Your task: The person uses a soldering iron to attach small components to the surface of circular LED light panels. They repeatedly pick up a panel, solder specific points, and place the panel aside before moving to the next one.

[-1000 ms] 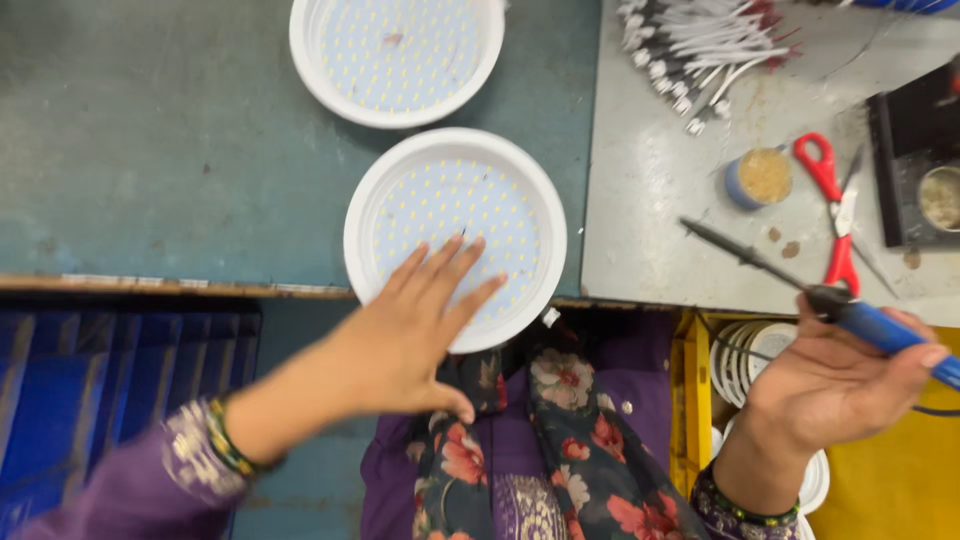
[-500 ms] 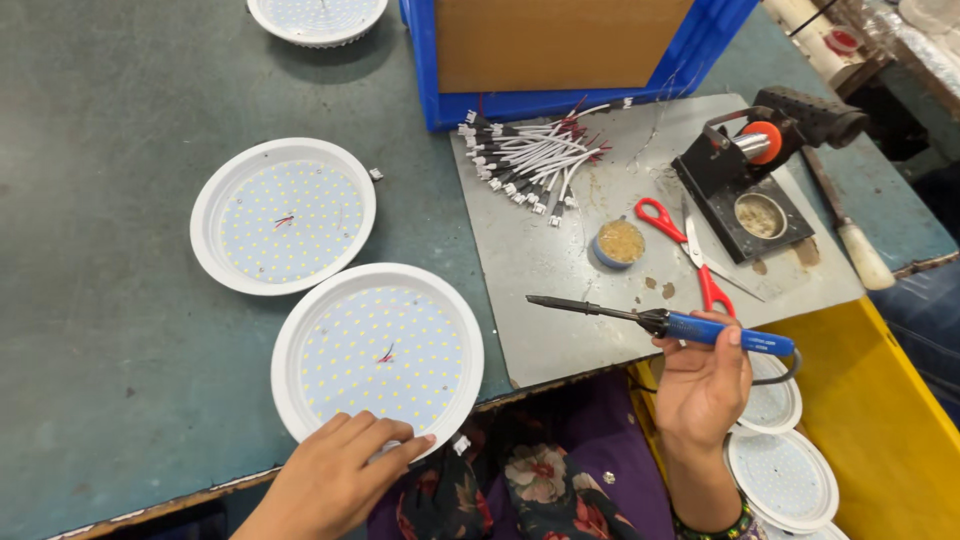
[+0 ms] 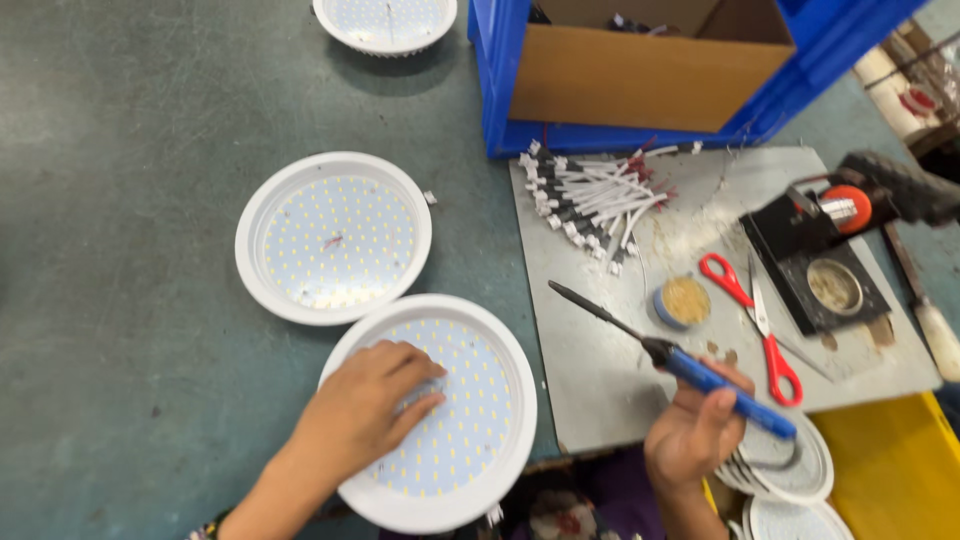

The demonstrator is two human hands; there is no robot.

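- While the left hand (image 3: 365, 405) lies flat inside the near round LED panel (image 3: 470, 440), its fingers sit loosely together, tips touching the LED board; nothing pinched.
- That panel rests at the near edge of the green worktable (image 3: 120, 300), touching a second LED panel (image 3: 333, 237) just behind it.
- Third LED panel (image 3: 385, 20) sits at the far edge, well apart.
- Grey metal plate (image 3: 600, 370) carries a pile of white connector leads (image 3: 595, 205), a small round tin (image 3: 680, 300), red-handled scissors (image 3: 750, 315) and a black iron stand (image 3: 825, 265).
- Right hand (image 3: 695, 435) has its fingers curled tight around a blue-handled soldering iron (image 3: 690, 365), tip angled up-left over the plate.
- Blue crate holding a cardboard box (image 3: 650, 70) stands behind the plate.
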